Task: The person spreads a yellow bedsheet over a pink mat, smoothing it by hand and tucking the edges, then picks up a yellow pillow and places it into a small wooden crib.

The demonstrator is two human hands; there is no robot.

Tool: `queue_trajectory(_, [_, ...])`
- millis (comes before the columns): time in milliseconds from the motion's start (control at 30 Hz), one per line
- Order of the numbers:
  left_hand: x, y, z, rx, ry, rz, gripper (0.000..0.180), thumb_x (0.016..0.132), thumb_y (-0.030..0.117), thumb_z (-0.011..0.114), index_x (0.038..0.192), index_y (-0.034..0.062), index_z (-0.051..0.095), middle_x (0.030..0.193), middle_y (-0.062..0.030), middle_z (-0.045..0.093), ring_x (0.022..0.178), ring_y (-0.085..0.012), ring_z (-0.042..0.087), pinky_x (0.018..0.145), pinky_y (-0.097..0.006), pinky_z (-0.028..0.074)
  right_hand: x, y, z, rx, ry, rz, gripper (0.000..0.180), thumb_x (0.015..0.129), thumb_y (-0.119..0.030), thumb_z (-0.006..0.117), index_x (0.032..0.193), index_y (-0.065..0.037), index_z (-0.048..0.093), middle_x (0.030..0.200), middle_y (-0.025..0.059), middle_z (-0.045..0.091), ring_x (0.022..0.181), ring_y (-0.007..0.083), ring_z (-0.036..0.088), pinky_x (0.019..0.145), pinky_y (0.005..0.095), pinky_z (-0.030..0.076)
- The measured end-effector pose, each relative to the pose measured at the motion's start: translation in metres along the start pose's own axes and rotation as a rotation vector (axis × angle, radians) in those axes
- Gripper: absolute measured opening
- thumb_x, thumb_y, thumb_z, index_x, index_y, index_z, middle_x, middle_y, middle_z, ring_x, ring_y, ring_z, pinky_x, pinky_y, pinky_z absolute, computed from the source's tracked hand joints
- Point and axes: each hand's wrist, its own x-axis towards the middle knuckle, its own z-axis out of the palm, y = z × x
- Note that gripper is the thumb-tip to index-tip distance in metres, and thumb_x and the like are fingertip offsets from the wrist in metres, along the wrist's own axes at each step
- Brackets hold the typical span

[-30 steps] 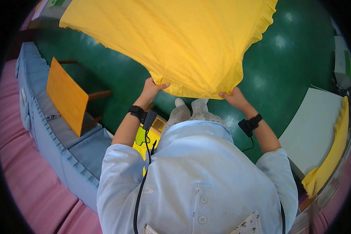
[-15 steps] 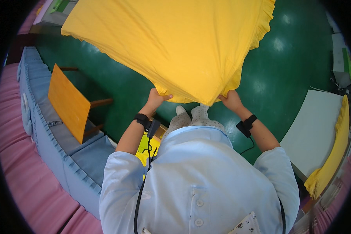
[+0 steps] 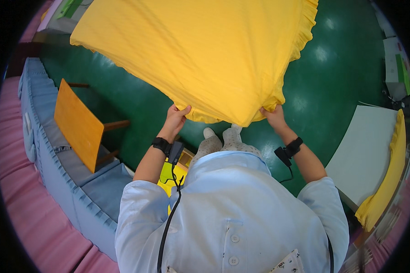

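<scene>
A large yellow cloth cover (image 3: 191, 54) with a ruffled edge spreads out in front of me, its near corner pointing toward my body. At the left part of its near edge, my left hand (image 3: 176, 119) is closed on the fabric, thumb on top. On the other side of the corner, my right hand (image 3: 274, 118) grips a gathered bit of the ruffle. Between my hands the corner sags in soft folds above my feet. Whatever lies under the cloth is hidden, and its far end runs out of view.
An orange-topped wooden table (image 3: 79, 125) lies tipped on its side at left, against a blue padded sofa (image 3: 105, 186). At right stands a white tabletop (image 3: 362, 152) with another yellow ruffled cloth (image 3: 385, 182) along its edge. Green floor (image 3: 321, 86) surrounds me.
My left hand has shifted slightly left and farther out, my right hand slightly right, so they are a little wider apart. Both still hold the cloth cover, whose near edge is stretched wider.
</scene>
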Motion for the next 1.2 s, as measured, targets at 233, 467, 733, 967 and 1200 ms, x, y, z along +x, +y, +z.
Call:
queue_trajectory(233, [0.014,-0.013,0.012,0.099,0.089,0.139,0.026,0.077,-0.004,0.061,0.102,-0.0033,0.054,0.105,-0.0108,0.058,0.091,-0.0188,0.058,0.081,-0.029,0.045,0.005,0.007,0.015,-0.086,0.166,0.047,0.024,0.078,-0.005,0.062,0.099,0.003,0.058,0.097,0.0096,0.063,0.088,0.0184,0.059,0.077,0.0288,0.045])
queue_trajectory(467, [-0.001,0.018,-0.001,0.442,0.41,0.178,0.07,0.07,0.006,0.068,0.125,0.0034,0.024,0.098,-0.0124,0.052,0.084,-0.0212,0.053,0.072,-0.032,0.046,0.005,-0.013,-0.063,-0.371,-0.006,0.101,0.028,0.076,-0.016,0.067,0.096,0.002,0.06,0.093,0.0096,0.064,0.087,0.0161,0.06,0.075,0.0287,0.047])
queue_trajectory(733, [-0.007,0.03,0.101,1.465,0.392,0.633,0.052,0.083,0.027,0.054,0.127,0.0058,0.036,0.131,-0.0216,0.029,0.123,-0.0368,0.027,0.099,-0.053,0.021,0.004,-0.033,-0.201,-0.56,0.018,-0.033,0.028,0.078,-0.015,0.063,0.102,-0.001,0.058,0.096,0.0102,0.063,0.088,0.0188,0.06,0.077,0.03,0.047])
queue_trajectory(967, [0.06,-0.007,0.205,1.931,0.426,0.508,0.063,0.088,0.048,0.037,0.138,0.0126,0.022,0.143,-0.0197,0.014,0.13,-0.0437,0.011,0.094,-0.068,0.01,0.009,-0.022,-0.309,-0.631,0.022,-0.039,0.027,0.08,-0.014,0.06,0.104,-0.001,0.056,0.102,0.0114,0.059,0.087,0.0222,0.06,0.073,0.0324,0.049])
queue_trajectory(1200, [0.15,0.006,0.294,1.97,0.306,0.592,0.062,0.089,0.051,0.033,0.139,0.0176,0.02,0.144,-0.0184,0.011,0.131,-0.0423,0.008,0.094,-0.069,0.01,0.052,-0.037,-0.376,-0.625,0.026,0.062,0.026,0.08,-0.013,0.059,0.102,-0.001,0.057,0.099,0.0119,0.059,0.087,0.0227,0.059,0.074,0.0314,0.048])
